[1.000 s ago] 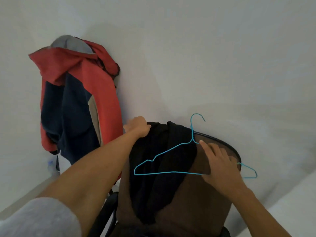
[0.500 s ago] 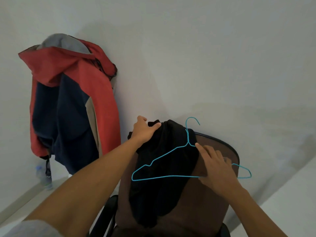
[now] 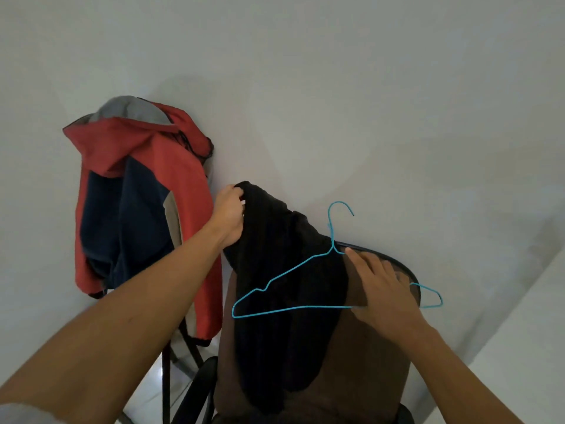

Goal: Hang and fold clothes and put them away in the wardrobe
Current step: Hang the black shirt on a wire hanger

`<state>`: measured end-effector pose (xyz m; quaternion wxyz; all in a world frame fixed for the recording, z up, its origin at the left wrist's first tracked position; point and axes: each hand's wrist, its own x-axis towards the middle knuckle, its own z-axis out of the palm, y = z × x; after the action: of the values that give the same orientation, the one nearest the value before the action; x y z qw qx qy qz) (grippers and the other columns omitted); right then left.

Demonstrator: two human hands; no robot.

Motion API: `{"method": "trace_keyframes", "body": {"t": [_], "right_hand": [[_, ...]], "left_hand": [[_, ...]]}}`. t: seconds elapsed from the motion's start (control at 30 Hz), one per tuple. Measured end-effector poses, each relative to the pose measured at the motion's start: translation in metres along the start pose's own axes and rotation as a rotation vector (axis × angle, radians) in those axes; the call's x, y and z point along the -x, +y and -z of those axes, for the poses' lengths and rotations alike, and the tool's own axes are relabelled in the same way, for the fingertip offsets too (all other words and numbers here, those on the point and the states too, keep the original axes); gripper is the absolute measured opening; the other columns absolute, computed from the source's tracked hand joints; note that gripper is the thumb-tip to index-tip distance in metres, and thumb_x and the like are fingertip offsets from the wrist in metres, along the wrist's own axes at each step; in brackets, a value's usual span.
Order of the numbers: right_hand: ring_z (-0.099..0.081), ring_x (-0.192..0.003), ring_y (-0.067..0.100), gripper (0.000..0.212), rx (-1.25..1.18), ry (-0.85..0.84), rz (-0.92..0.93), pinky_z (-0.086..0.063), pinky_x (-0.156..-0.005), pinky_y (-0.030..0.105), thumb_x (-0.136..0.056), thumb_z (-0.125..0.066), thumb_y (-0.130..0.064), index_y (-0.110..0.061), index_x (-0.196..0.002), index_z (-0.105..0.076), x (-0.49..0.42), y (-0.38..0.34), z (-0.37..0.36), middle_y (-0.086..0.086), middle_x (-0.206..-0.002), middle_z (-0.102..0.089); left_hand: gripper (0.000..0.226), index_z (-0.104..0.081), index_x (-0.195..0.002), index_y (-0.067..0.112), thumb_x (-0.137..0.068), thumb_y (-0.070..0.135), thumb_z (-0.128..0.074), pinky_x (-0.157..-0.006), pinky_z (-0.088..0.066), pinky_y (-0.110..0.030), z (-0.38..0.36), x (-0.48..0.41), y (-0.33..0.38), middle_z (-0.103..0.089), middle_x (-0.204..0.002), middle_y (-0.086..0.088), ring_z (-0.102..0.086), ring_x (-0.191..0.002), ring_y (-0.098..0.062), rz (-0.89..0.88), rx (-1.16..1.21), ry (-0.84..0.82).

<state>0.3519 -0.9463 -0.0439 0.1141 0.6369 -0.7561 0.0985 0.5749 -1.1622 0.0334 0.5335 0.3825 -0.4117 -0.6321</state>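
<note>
**Two hands at the chair: one on the black garment, one on the hanger**

The left hand (image 3: 229, 212) is reaching forward on a long, nearly straight bare arm. Its fingers are curling tightly round the top edge of the black garment (image 3: 275, 240) and bunching the cloth at its highest point. A grey sleeve (image 3: 18, 414) is showing at the bottom left corner.

The right hand (image 3: 382, 289) is coming in from the lower right with the wrist slightly bent. Its fingers are lying long and close together across the right half of the blue wire hanger (image 3: 305, 308). It is holding the wire, which is passing under the palm; the thumb is hidden. The hanger's hook is pointing up and its left shoulder is sloping down in front of the garment. Its right tip is sticking out past the hand.

The garment is draping over the left part of the chair's (image 3: 367, 362) brown backrest and hanging down its front, pulled up at the gripped corner. The right hand and hanger are sitting just in front of the backrest's dark top rim.

Counted: two hands, one hanger, one black garment, one chair and one red and navy jacket (image 3: 137, 194). The jacket is hanging to the left against the pale wall (image 3: 336, 87), grey hood lining showing on top, well apart from the hanger.
</note>
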Motion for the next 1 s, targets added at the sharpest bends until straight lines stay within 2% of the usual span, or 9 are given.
{"method": "trace_keyframes", "body": {"t": [0.13, 0.27, 0.33, 0.53, 0.67, 0.77, 0.83, 0.93, 1.0], "right_hand": [[-0.041, -0.128, 0.025, 0.108, -0.058, 0.117, 0.061, -0.042, -0.102, 0.049, -0.069, -0.08, -0.037, -0.029, -0.155, -0.014, 0.008, 0.001, 0.024, -0.003, -0.147, -0.032], [-0.044, -0.125, 0.024, 0.111, -0.107, 0.22, 0.129, -0.042, -0.102, 0.047, -0.069, -0.082, -0.037, -0.029, -0.155, -0.013, 0.025, 0.008, 0.052, -0.001, -0.147, -0.033], [-0.045, -0.123, 0.023, 0.111, -0.158, 0.262, 0.161, -0.042, -0.102, 0.047, -0.068, -0.083, -0.036, -0.029, -0.155, -0.013, 0.036, 0.016, 0.067, -0.001, -0.146, -0.034], [-0.039, -0.129, 0.018, 0.109, -0.398, 0.371, 0.268, -0.04, -0.109, 0.044, -0.07, -0.085, -0.03, -0.034, -0.154, -0.016, 0.075, 0.048, 0.111, -0.006, -0.146, -0.033], [-0.036, -0.135, 0.012, 0.11, -0.5, 0.382, 0.304, -0.039, -0.113, 0.042, -0.071, -0.085, -0.032, -0.041, -0.153, -0.011, 0.097, 0.07, 0.143, -0.014, -0.15, -0.026], [-0.039, -0.134, 0.011, 0.113, -0.51, 0.392, 0.343, -0.042, -0.11, 0.041, -0.069, -0.087, -0.033, -0.041, -0.152, -0.011, 0.112, 0.077, 0.167, -0.016, -0.149, -0.026], [-0.04, -0.132, 0.008, 0.112, -0.493, 0.388, 0.391, -0.045, -0.108, 0.042, -0.067, -0.087, -0.036, -0.042, -0.151, -0.013, 0.121, 0.077, 0.184, -0.019, -0.148, -0.026], [-0.043, -0.122, 0.005, 0.109, -0.472, 0.36, 0.482, -0.051, -0.1, 0.039, -0.066, -0.086, -0.04, -0.047, -0.148, -0.015, 0.135, 0.072, 0.212, -0.022, -0.145, -0.023], [-0.044, -0.118, 0.005, 0.107, -0.468, 0.332, 0.55, -0.052, -0.096, 0.034, -0.066, -0.086, -0.038, -0.045, -0.149, -0.019, 0.144, 0.067, 0.23, -0.022, -0.147, -0.019]], "left_hand": [[0.027, -0.056, -0.075, 0.01, -0.093, 0.028, -0.049, -0.061, -0.056, -0.029, -0.014, 0.039, 0.044, -0.062, -0.066, -0.01, -0.063, -0.058, -0.02, 0.071, 0.112, -0.133], [0.016, -0.064, -0.107, 0.011, -0.091, 0.01, -0.068, -0.069, -0.059, -0.033, -0.032, 0.074, 0.063, -0.066, -0.1, -0.023, -0.067, -0.081, -0.023, -0.105, -0.262, -0.13], [0.03, -0.063, -0.117, 0.019, -0.094, 0.0, -0.062, -0.075, -0.059, -0.033, -0.043, 0.099, 0.071, -0.066, -0.098, -0.02, -0.066, -0.086, -0.024, -0.148, -0.311, -0.182], [0.034, -0.071, -0.094, 0.003, -0.096, -0.01, -0.04, -0.083, -0.057, -0.029, -0.088, 0.18, 0.102, -0.068, -0.105, -0.014, -0.064, -0.102, -0.025, -0.174, -0.326, -0.28], [0.05, -0.068, -0.113, 0.001, -0.085, -0.012, -0.029, -0.093, -0.055, -0.033, -0.107, 0.22, 0.114, -0.066, -0.114, -0.014, -0.064, -0.108, -0.026, -0.201, -0.437, -0.385], [0.055, -0.063, -0.131, 0.011, -0.086, -0.015, -0.044, -0.101, -0.049, -0.026, -0.112, 0.243, 0.113, -0.068, -0.121, -0.005, -0.065, -0.113, -0.016, -0.362, -0.766, -0.444], [0.047, -0.068, -0.125, 0.014, -0.086, -0.01, -0.059, -0.099, -0.049, -0.025, -0.119, 0.259, 0.114, -0.072, -0.114, -0.001, -0.07, -0.104, -0.013, -0.482, -0.875, -0.379], [0.011, -0.079, -0.092, 0.009, -0.083, 0.01, -0.073, -0.082, -0.058, -0.031, -0.134, 0.285, 0.117, -0.077, -0.08, -0.003, -0.074, -0.076, -0.014, -0.639, -0.894, -0.251], [0.016, -0.076, -0.075, 0.006, -0.081, 0.021, -0.077, -0.075, -0.06, -0.032, -0.141, 0.301, 0.12, -0.073, -0.063, -0.004, -0.072, -0.064, -0.013, -0.686, -0.95, -0.227]]}}
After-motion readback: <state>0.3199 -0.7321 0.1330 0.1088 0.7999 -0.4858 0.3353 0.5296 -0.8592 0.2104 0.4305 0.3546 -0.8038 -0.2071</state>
